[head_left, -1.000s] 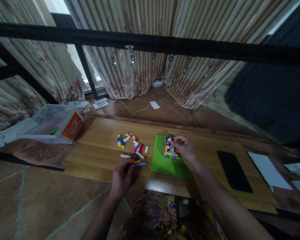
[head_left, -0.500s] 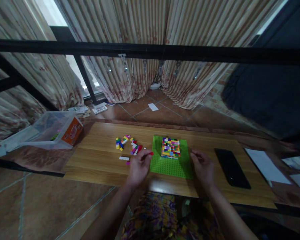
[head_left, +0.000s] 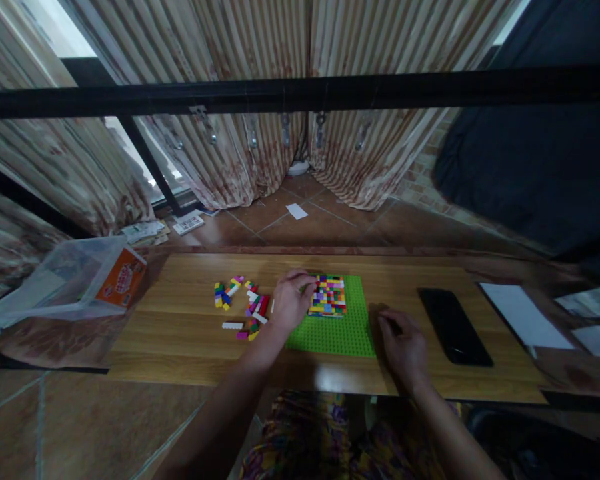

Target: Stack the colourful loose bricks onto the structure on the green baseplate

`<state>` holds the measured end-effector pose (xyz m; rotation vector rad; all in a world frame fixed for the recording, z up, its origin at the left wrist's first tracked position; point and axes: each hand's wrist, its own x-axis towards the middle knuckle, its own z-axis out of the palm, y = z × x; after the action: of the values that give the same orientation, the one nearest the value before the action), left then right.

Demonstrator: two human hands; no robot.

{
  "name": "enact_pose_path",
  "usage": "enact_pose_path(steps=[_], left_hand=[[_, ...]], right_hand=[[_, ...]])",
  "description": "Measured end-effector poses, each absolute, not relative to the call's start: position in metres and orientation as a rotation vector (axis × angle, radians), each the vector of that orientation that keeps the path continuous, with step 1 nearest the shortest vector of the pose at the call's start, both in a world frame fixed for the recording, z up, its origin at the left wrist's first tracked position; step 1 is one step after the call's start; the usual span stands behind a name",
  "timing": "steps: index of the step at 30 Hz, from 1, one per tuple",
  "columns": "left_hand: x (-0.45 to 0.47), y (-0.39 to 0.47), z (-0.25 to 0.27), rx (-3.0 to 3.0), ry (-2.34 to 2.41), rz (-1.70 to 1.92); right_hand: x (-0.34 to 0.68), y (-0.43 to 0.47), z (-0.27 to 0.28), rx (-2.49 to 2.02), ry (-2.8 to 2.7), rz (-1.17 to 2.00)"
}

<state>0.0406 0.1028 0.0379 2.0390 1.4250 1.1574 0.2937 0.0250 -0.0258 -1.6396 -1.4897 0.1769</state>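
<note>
A square build of small multicoloured toy bricks (head_left: pixel 333 298) stands on the green studded baseplate (head_left: pixel 333 340). My left hand (head_left: pixel 291 300) is at the build's upper left edge, thumb and fingers pinched together. The red brick seen at its fingertips earlier is hidden behind them now. To the right of the baseplate, my right hand (head_left: pixel 405 345) rests low by the wooden table, its fingers loosely curled in and nothing visible in them. Loose bricks (head_left: pixel 254 307) in several colours lie left of my left hand, with a long white brick (head_left: pixel 233 326) nearer the front.
A black phone-like slab (head_left: pixel 455 327) lies on the wooden table (head_left: pixel 180 333) at the right, with white paper (head_left: pixel 525 317) beyond it. Off the left end stands a clear plastic bin (head_left: pixel 75 273) with an orange label. A dark metal bar (head_left: pixel 280 95) crosses above.
My left hand has moved from the baseplate's left edge forward and right, to the build. My right hand stays beside the baseplate. The whole view has shifted slightly.
</note>
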Motion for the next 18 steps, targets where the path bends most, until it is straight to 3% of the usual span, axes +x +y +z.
enact_pose_path(steps=[18], left_hand=[[0.047, 0.110, 0.060, 2.450, 1.525, 0.848]], right_hand=[[0.292, 0.024, -0.024, -1.644, -1.490, 0.202]])
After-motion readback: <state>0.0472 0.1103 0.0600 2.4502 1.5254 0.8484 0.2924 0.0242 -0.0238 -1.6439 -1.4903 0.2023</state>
